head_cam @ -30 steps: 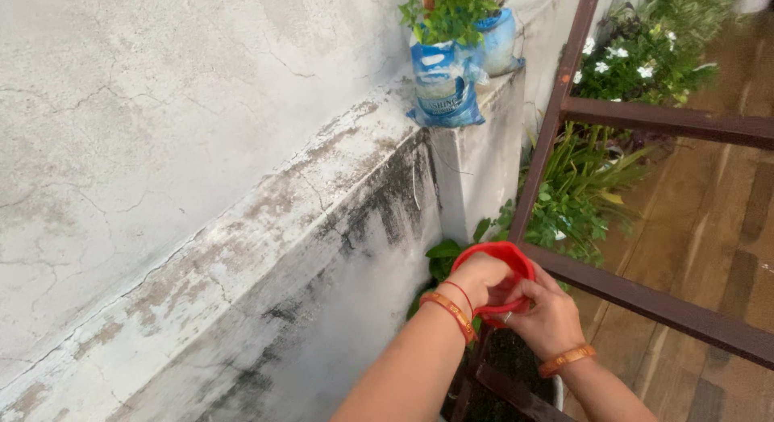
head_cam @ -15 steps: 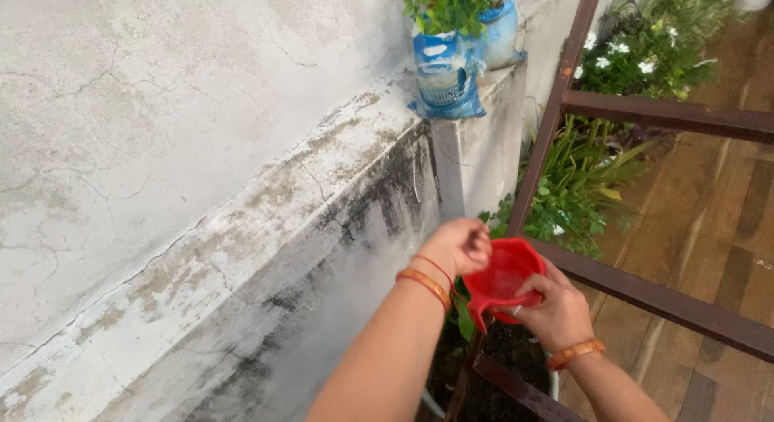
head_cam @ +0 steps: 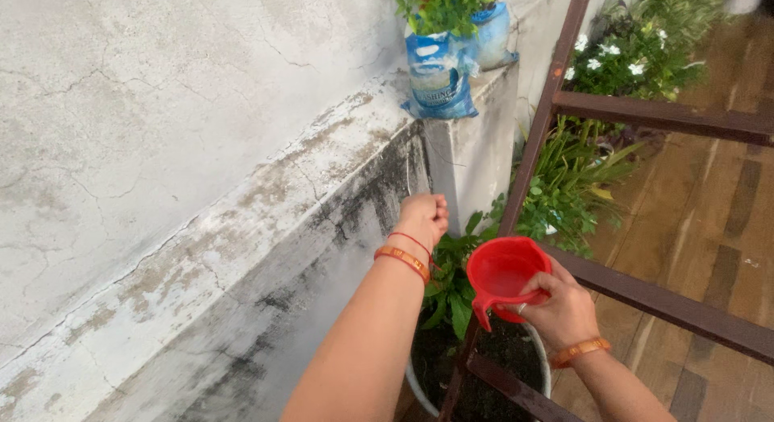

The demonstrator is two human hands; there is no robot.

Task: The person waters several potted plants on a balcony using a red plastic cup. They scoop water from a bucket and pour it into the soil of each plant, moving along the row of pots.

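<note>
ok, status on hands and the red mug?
Right hand grips red mug over soil-filled pot. Left hand closed, empty, raised near wall ledge. Brown metal frame close beside mug.

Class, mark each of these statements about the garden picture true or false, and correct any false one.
1. The right hand holds a red mug. True.
2. The left hand grips the mug's handle. False: it is closed, raised apart from the mug.
3. A blue bag holding a plant stands on the ledge. True.
4. The flowers beyond the metal frame are red. False: they are white.
</note>
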